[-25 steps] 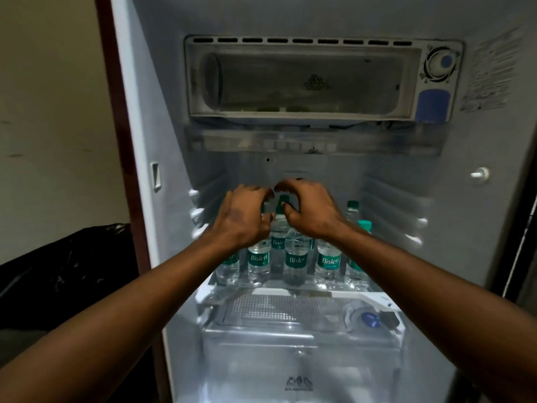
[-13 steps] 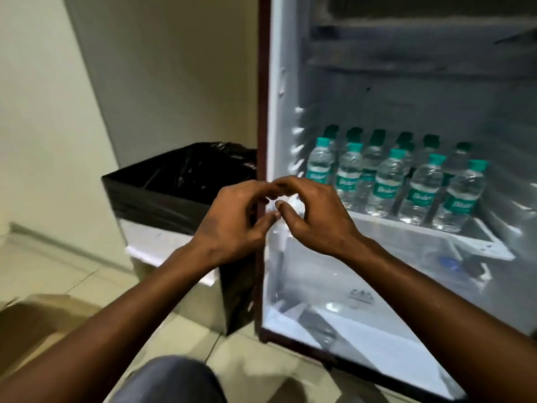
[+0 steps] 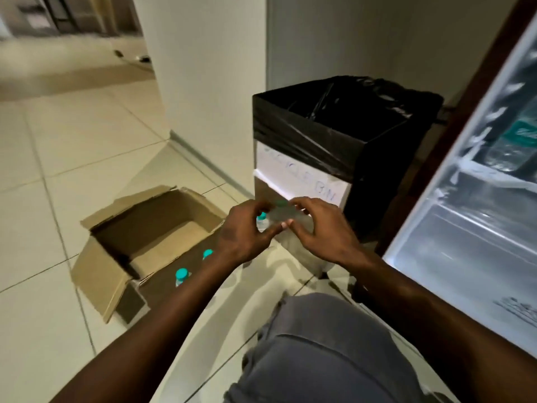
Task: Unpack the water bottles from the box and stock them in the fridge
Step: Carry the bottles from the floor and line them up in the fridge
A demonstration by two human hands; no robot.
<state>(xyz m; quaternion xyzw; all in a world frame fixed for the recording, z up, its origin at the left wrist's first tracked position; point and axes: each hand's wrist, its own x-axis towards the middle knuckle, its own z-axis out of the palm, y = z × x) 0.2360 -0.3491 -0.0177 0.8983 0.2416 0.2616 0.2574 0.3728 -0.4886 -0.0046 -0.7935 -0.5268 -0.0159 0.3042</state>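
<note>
your left hand [image 3: 244, 231] and right hand [image 3: 316, 231] hover with fingers curled, grasping nothing. below your left wrist, teal-capped clear plastic water bottles [image 3: 181, 276] stand in the open brown cardboard box [image 3: 116, 269]. they look light, thin-walled, likely slick; grasp mid-body.
</note>
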